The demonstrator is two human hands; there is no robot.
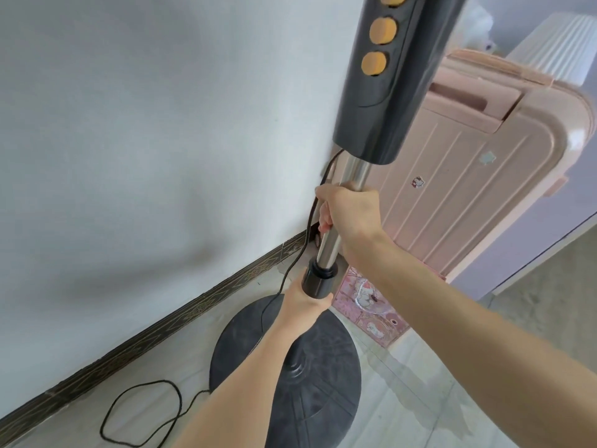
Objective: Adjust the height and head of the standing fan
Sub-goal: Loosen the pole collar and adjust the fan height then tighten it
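Right hand (347,211) fingers (324,218) wrapped round the chrome pole (329,247) of the standing fan, grasping it — black control column (391,101) with orange buttons (382,30) just above those fingers. Left hand (307,300) fingers not visible, but the hand is curled round the stand right under the black collar (318,281), below the right-hand fingers. Round black base (329,360) on the floor beneath both. Black cord (142,412) trails left of the fingers along the wall; pink suitcase (468,176) to their right.
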